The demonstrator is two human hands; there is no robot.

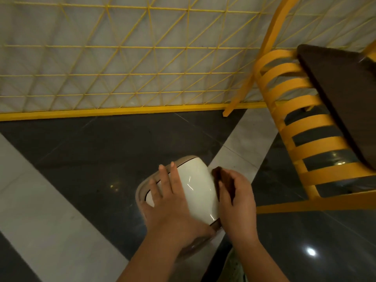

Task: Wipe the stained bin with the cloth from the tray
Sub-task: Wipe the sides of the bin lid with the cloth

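On the dark tiled floor beside the yellow chair, I steady the white bin with my flat, straight-fingered left hand while my right hand pinches the brown cloth against its right side, best wiped with firm overlapping strokes.

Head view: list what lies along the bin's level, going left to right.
Left hand → bin → cloth → right hand → chair.
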